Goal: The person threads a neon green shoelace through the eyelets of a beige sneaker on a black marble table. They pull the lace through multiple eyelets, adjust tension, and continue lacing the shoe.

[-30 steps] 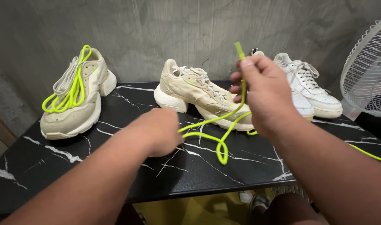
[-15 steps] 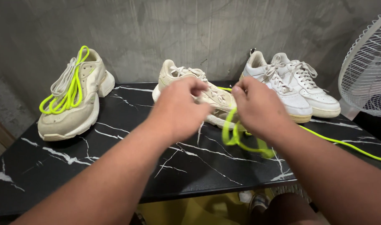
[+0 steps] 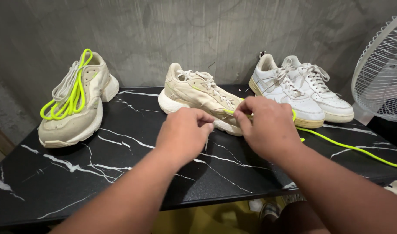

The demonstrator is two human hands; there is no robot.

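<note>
A beige sneaker (image 3: 194, 93) lies in the middle of the black marble-patterned table (image 3: 120, 156), toe pointing right. My right hand (image 3: 265, 128) pinches a neon yellow lace (image 3: 350, 147) at the shoe's toe end; the lace trails off to the right across the table. My left hand (image 3: 185, 132) is curled just left of it, fingertips by the shoe's front sole. Whether it grips the lace is hidden. A second beige sneaker (image 3: 75, 106) stands at the left with another neon yellow lace (image 3: 70, 97) looped over it.
A pair of white sneakers (image 3: 302, 91) sits at the back right against the grey concrete wall (image 3: 185, 30). A white fan grille (image 3: 380, 73) stands at the far right edge. Yellow material (image 3: 207, 219) shows below the table's front edge.
Both hands dropped lower toward the middle shoe's toe. The yellow loops that hung under my right hand are gone from sight, and the lace now lies straighter to the right.
</note>
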